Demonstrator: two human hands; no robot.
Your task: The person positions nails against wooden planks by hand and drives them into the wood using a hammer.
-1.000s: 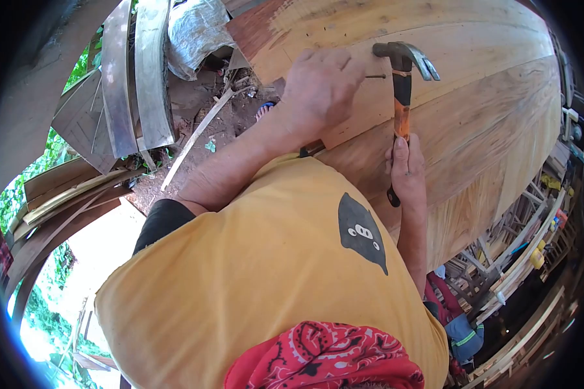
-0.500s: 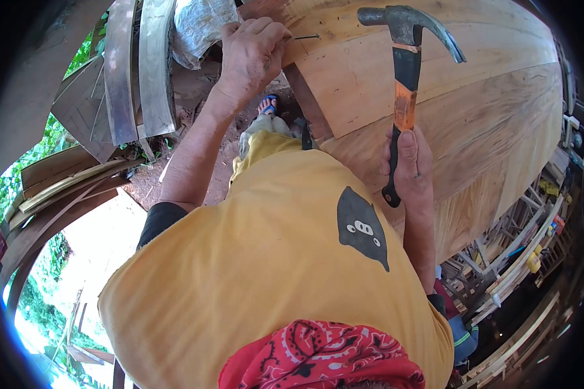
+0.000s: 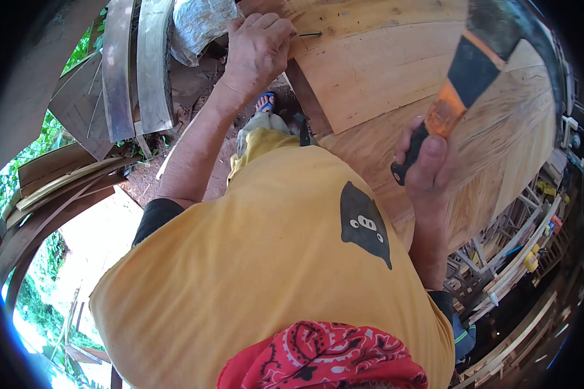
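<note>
My left hand [image 3: 259,53] is closed at the edge of the wooden planking, its fingertips pinching a nail [image 3: 310,34] whose shank and head stick out to the right. The nail's point is hidden by the fingers. My right hand [image 3: 428,159] grips a claw hammer [image 3: 477,72] by its black and orange handle. The hammer is raised close to the camera, so its metal head looks large and runs partly out of view at the top right. Curved, light-brown planks [image 3: 383,78] lie beneath both hands.
Upright boards [image 3: 154,71] and a whitish sack [image 3: 201,29] stand at the upper left. More curved timber [image 3: 65,178] is stacked at the left. On the right are wooden slats [image 3: 519,249] with small yellow items. My sandalled foot [image 3: 265,102] is on reddish ground.
My right hand has lifted the hammer up and to the right, bringing its head nearer the camera and tilting it over. My left hand and the nail have barely shifted.
</note>
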